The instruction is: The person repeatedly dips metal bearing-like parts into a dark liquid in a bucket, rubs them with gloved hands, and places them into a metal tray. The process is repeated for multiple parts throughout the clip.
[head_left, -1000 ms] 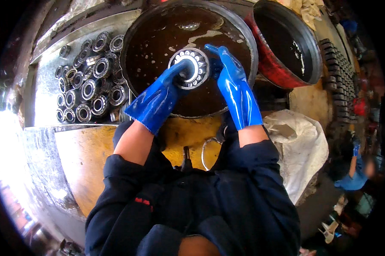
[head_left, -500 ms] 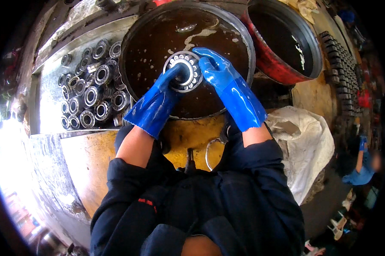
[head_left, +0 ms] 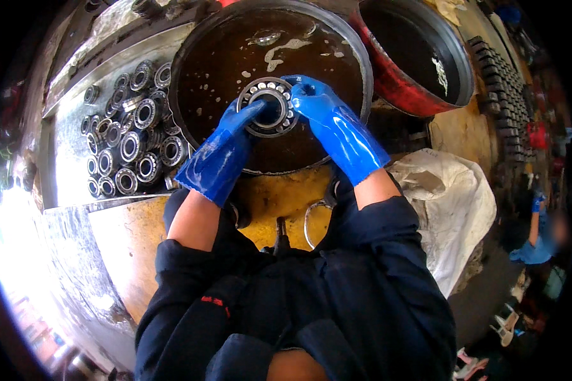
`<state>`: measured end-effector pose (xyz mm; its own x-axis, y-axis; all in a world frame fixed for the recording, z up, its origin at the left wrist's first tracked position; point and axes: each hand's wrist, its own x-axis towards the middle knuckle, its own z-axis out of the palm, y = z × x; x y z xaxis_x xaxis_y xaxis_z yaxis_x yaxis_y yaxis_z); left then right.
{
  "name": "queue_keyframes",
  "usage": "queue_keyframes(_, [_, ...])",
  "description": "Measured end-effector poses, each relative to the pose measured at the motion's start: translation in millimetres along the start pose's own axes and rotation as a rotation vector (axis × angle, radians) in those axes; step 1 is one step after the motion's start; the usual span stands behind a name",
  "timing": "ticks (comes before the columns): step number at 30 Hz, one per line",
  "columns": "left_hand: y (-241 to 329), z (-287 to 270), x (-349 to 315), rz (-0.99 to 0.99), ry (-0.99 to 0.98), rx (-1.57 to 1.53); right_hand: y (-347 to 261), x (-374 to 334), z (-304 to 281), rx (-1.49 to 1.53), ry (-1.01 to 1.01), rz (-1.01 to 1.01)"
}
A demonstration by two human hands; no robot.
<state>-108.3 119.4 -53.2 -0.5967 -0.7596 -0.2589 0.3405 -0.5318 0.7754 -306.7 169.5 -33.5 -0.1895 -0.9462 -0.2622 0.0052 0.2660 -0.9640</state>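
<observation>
Over a large round basin of dark brown liquid, I hold a metal roller bearing with its face and rollers turned up. My left hand, in a long blue rubber glove, is closed on the bearing's left side, its thumb hooked into the centre hole. The thumb and fingers of my right hand, gloved the same way, are pinched at the bearing's right edge. Part of the right fingers is hidden behind the ring. Another ring-shaped bearing lies partly sunk near the basin's far side.
Several bearings are heaped on a metal tray at the left. A red drum with dark liquid stands at the far right. White sacking lies by my right arm. Rows of dark metal parts and another person are farther right.
My right fingers have closed in on the bearing's right edge, where they were more spread before. The bearing has turned slightly. The whole view has shifted a little.
</observation>
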Motion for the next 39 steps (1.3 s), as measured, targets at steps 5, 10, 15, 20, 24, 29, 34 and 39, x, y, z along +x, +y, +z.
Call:
queue_keyframes(5, [-7.4,-8.8,-1.2,-0.057,0.034,-0.066,-2.3,-10.8,0.9,0.07,0.081,0.013])
queue_keyframes(10, [-5.7,0.1,2.5,-0.083,0.014,-0.055,2.5,-6.2,-10.9,0.274,0.033,0.074])
queue_keyframes(15, [-1.0,-13.5,-5.0,-0.064,-0.033,0.038,8.4,3.7,-4.7,0.263,-0.063,0.105])
queue_keyframes(20, [14.7,19.5,-26.3,-0.067,-0.093,-0.02,-16.7,-39.6,8.7,-0.036,0.102,0.101])
queue_keyframes(24, [11.7,12.4,-42.1,-0.053,-0.083,-0.038,-14.1,-47.6,22.8,-0.027,0.069,0.086])
queue_keyframes(29, [20.8,-16.4,-60.1,0.003,-0.035,0.029,-16.6,-36.4,32.7,0.067,-0.065,0.104])
queue_keyframes(34, [70.7,-81.0,-82.1,0.296,0.124,0.655,5.9,-23.1,20.8,0.165,-0.002,0.092])
queue_keyframes(39, [168.9,-150.1,-114.6,0.26,0.6,0.969,23.0,-14.6,19.6,0.058,-0.023,0.1])
